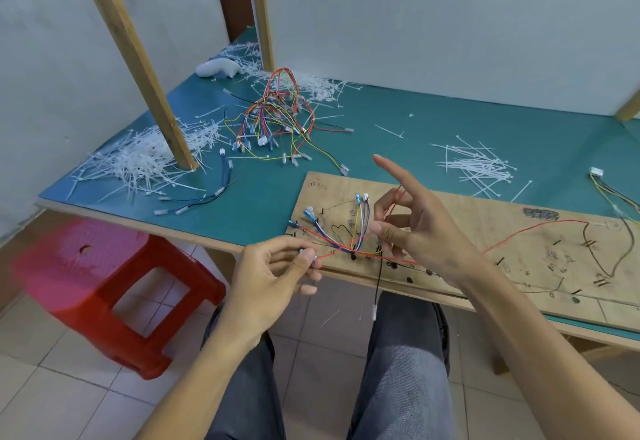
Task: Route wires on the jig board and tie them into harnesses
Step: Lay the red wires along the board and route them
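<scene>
Tension matters now: left hand fingers pinch the red wire end just off the jig board near edge; right hand, over the board's left part, loosely hooks its loop. Judged best: draw slack gently along the marked path.

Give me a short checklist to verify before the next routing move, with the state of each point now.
1. Left hand pinches the red wire at its terminal end: ok.
2. Right hand has red wire looped between its fingers: ok.
3. Jig board lies flat on the table: ok.
4. Black wire is on the board: not ok, hangs over the edge.
5. Cable ties lie nearby: ok.
6. Wires seated at pegs: cannot tell.
</scene>
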`<action>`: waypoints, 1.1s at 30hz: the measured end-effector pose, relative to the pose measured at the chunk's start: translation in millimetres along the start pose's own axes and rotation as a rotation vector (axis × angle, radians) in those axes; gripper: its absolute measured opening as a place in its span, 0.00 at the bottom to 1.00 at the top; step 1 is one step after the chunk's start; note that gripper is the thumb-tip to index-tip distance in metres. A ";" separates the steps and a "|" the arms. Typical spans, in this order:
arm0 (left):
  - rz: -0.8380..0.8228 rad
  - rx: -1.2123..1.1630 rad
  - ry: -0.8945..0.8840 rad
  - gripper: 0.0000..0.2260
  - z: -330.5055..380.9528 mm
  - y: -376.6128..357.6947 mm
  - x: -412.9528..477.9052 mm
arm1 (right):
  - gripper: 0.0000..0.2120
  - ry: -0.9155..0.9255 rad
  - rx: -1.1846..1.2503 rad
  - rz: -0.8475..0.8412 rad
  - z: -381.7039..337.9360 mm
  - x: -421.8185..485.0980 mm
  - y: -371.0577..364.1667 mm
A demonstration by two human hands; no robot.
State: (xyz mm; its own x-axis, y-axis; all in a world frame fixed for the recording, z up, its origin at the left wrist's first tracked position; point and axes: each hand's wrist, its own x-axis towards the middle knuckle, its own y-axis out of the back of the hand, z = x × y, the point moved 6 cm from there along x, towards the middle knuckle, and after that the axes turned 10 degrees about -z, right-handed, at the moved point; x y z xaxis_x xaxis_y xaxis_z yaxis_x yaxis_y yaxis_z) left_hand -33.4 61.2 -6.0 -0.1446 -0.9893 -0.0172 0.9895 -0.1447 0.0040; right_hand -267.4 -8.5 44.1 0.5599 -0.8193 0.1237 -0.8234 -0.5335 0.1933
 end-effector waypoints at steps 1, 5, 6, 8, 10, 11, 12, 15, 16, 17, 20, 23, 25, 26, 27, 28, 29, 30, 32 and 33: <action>0.073 0.109 -0.043 0.04 2.1 2.0 1.2 | 0.42 0.011 0.032 0.035 0.0 -2.3 3.1; 0.217 0.458 -0.118 0.04 5.0 5.4 5.5 | 0.34 -0.002 0.206 0.176 4.1 -13.9 15.8; 0.231 0.524 -0.113 0.05 3.9 5.1 7.3 | 0.29 -0.023 0.207 0.211 5.5 -16.3 19.2; 0.256 0.641 -0.102 0.06 2.3 4.0 10.1 | 0.14 -0.058 0.143 0.245 5.2 -19.2 24.8; 0.271 0.688 -0.101 0.06 2.5 2.6 12.0 | 0.07 -0.087 0.105 0.192 3.6 -20.1 24.7; 0.277 0.681 -0.104 0.06 2.5 2.4 12.4 | 0.08 -0.099 0.104 0.137 2.8 -20.5 22.0; 0.282 0.672 -0.108 0.06 3.1 2.3 12.6 | 0.09 -0.108 0.095 0.071 1.9 -21.4 18.6; 0.297 0.653 -0.121 0.06 5.6 1.7 12.5 | 0.15 -0.116 0.082 -0.094 1.3 -26.4 10.2; 0.309 0.632 -0.125 0.06 6.4 1.9 12.0 | 0.16 -0.110 0.099 -0.113 1.4 -28.3 9.5; 0.326 0.597 -0.131 0.05 6.9 2.4 11.3 | 0.16 -0.104 0.120 -0.111 1.3 -30.3 10.2; 0.353 0.523 -0.144 0.04 7.2 3.0 9.8 | 0.15 -0.094 0.163 -0.040 1.3 -36.1 16.8; 0.310 0.626 -0.151 0.04 9.9 -0.5 13.0 | 0.14 -0.073 0.106 0.036 -2.0 -36.6 22.0; 0.311 0.721 -0.159 0.05 13.3 -1.4 14.2 | 0.14 -0.046 0.048 0.095 -5.7 -36.1 26.0; 0.318 0.755 -0.159 0.05 14.6 -1.7 14.4 | 0.14 -0.034 0.035 0.123 -7.1 -36.1 27.8; 0.327 0.772 -0.157 0.05 15.6 -1.7 14.1 | 0.14 -0.025 0.032 0.145 -8.2 -35.9 28.8; 0.336 0.777 -0.154 0.05 16.3 -1.5 14.0 | 0.14 -0.023 0.025 0.157 -8.5 -35.3 28.6; 0.338 0.781 -0.157 0.05 16.8 -1.7 14.1 | 0.15 -0.029 0.015 0.164 -8.0 -35.1 27.5; 0.329 0.796 -0.161 0.05 17.7 -2.5 14.2 | 0.16 -0.040 0.006 0.167 -6.6 -34.5 26.0; 0.286 0.865 -0.161 0.05 19.5 -6.4 15.4 | 0.18 -0.069 0.003 0.167 -2.0 -34.1 23.2; 0.269 0.903 -0.158 0.05 20.4 -8.0 16.1 | 0.18 -0.086 0.031 0.165 1.5 -34.6 21.6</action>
State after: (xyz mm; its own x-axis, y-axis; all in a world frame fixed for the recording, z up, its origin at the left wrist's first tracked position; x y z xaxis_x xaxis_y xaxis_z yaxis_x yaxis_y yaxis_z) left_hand -43.8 46.1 14.0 0.0221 -0.9725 0.2317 0.6209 0.1950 0.7592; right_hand -304.7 8.1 42.6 0.4082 -0.9104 0.0675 -0.9066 -0.3956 0.1466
